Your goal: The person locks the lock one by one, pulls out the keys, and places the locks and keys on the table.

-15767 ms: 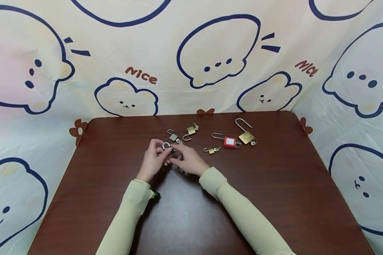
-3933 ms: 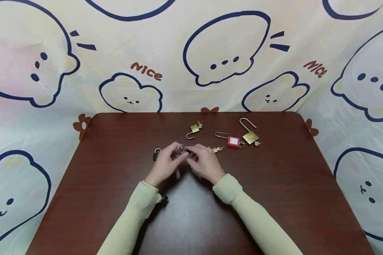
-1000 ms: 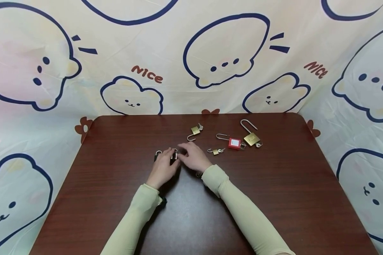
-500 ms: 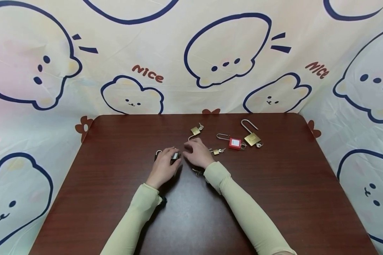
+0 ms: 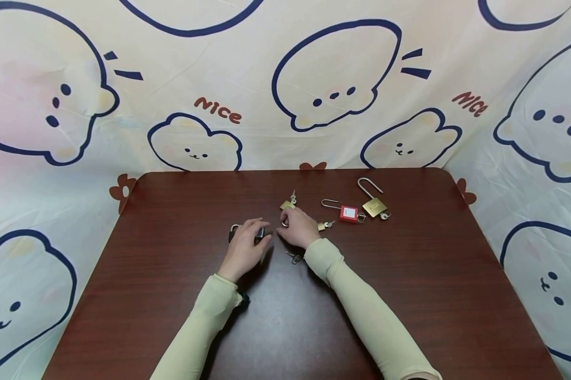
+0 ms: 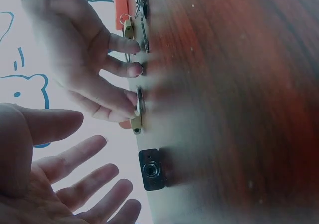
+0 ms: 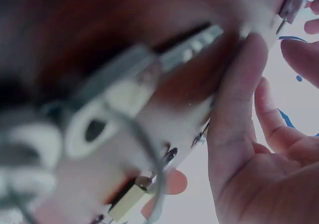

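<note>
In the head view my left hand lies relaxed over two small dark padlocks. One padlock shows left of its fingers; the other padlock shows by the thumb. The left wrist view shows the left fingers spread and holding nothing, with a dark padlock standing apart, keyhole facing out. My right hand pinches the open shackle of a brass padlock whose keys point away from me. A loose pair of keys lies below that hand, looming large as a key in the right wrist view.
Right of the right hand lies a small brass padlock, partly covered. Beyond it are a red padlock and a large brass padlock, both with open shackles. Patterned cloth hangs behind the brown table.
My right hand has left the padlock beside the left hand, taken hold of the brass padlock's shackle and drawn it nearer. Earlier, both hands handled another padlock. The left hand stays nearly still.
</note>
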{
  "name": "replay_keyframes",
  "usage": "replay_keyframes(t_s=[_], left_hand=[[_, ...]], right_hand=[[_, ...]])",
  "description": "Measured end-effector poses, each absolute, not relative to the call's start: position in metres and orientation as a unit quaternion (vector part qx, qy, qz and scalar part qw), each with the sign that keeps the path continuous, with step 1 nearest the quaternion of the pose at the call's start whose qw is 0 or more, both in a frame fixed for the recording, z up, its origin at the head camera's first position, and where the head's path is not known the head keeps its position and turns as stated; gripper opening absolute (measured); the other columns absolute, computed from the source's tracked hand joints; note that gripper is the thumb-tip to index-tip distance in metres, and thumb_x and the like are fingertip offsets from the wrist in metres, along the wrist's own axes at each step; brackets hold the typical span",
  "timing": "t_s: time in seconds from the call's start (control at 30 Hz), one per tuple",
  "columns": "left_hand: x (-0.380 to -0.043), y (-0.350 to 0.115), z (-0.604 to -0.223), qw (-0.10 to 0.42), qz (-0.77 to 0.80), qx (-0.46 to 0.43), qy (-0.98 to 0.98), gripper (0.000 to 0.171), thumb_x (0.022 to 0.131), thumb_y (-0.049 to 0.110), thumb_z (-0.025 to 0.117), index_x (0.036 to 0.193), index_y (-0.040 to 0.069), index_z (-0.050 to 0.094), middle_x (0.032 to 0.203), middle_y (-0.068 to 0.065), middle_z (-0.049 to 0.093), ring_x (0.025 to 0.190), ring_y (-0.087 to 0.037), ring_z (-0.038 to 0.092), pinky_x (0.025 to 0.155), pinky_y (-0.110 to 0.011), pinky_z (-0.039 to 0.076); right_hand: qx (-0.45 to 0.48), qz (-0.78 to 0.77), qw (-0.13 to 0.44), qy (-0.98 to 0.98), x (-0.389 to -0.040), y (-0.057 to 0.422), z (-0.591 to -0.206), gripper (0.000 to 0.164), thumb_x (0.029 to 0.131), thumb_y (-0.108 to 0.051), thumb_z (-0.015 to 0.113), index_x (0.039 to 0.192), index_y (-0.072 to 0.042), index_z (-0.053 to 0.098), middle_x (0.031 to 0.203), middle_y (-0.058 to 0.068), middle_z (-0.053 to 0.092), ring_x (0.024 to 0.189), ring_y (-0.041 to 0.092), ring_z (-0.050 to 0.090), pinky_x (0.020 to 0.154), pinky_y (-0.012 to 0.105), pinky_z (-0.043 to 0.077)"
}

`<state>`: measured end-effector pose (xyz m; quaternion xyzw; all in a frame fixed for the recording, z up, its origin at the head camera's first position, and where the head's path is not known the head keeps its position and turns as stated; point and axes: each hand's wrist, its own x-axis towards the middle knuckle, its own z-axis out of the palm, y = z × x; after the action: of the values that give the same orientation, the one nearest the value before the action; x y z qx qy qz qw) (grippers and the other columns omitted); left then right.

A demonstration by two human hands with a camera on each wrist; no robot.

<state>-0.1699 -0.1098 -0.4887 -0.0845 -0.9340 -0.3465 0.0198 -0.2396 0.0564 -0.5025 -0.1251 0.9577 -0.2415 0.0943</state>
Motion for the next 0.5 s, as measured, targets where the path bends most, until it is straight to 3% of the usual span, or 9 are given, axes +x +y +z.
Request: replay_keyframes(t_s=[0.23,0.5], left_hand=[[-0.1683,-0.1109,-0.4886,0.023,-0.354,-0.089,-0.931,0.034,0.094,0.023,0.063,0.126,0.009,0.064,0.141,-0.014,0.054,0.129,-0.032,0.044,0.102,-0.057,0.044],[-0.1701,-0.1127,-0.4881,0.033,-0.351,-0.091,-0.931,0.032,0.095,0.022,0.063,0.124,0.01,0.065,0.139,-0.014,0.055,0.127,-0.031,0.045,0.103,-0.056,0.044]], right_hand=[[-0.139,-0.218,0.086,0.962,-0.234,0.057,-0.5042,0.028,0.082,-0.017,0.071,0.108,-0.017,0.061,0.081,-0.003,0.072,0.073,0.012,0.064,0.066,0.038,0.056],[-0.168,-0.201,0.027,0.965,-0.2307,0.0558,-0.5012,0.015,0.093,-0.019,0.06,0.107,-0.014,0.062,0.096,0.004,0.071,0.081,0.022,0.066,0.068,0.043,0.057]])
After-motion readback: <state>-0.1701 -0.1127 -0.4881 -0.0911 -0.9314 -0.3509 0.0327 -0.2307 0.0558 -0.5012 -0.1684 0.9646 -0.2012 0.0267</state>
